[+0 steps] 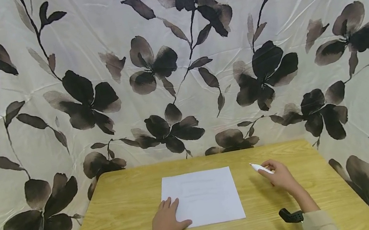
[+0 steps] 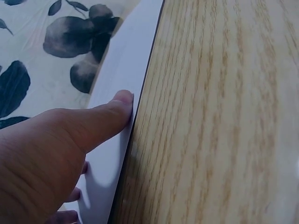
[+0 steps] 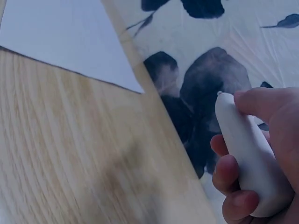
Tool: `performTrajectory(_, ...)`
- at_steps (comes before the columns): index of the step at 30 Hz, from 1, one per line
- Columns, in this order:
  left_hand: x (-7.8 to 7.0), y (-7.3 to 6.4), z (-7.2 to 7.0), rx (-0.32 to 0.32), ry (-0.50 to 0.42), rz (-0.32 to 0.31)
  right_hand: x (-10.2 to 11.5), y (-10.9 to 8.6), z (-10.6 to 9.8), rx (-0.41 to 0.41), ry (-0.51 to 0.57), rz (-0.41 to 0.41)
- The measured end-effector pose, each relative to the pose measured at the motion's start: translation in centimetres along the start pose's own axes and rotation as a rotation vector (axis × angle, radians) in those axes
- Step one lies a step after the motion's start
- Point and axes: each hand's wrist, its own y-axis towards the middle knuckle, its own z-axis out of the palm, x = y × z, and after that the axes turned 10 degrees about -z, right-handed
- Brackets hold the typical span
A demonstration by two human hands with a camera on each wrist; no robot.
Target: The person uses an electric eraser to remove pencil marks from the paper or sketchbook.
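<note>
Paper (image 1: pixel 207 197), white, rectangular, pressed by left hand (image 1: pixel 167 221), fingers spread; white tapered pen-shaped tool (image 1: pixel 260 168) gripped by right hand (image 1: pixel 282 176), fingers curled; skewing risked if pressure eased.

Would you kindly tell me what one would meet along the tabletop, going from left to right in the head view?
Left hand → white paper sheet → white pen-like tool → right hand.
</note>
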Motion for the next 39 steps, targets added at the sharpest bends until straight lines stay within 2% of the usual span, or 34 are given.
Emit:
performTrajectory(7, 0.1, 0.2, 0.3, -0.017, -0.003, 0.0, 0.8, 0.4, 1.0, -0.02, -0.053, -0.06)
performTrajectory(19, -0.1, -0.2, 0.4, 0.004, -0.003, -0.008, 2.2, 1.7, 3.5, 0.102, -0.203, -0.217)
performTrajectory(22, 0.0, -0.2, 0.4, 0.001, -0.004, -0.007, 2.4, 2.1, 4.2, 0.125, -0.206, -0.23)
performTrajectory(29, 0.1, -0.3, 0.2, -0.001, -0.001, -0.009, 2.0, 3.4, 5.9, 0.213, -0.222, -0.344)
performTrajectory(35, 0.2, -0.4, 0.4, 0.002, -0.007, -0.021, 2.3, 3.9, 7.0, 0.246, -0.21, -0.344)
performTrajectory(39, 0.2, -0.3, 0.5, -0.004, -0.003, -0.021, 2.7, 4.0, 7.6, 0.265, -0.257, -0.327)
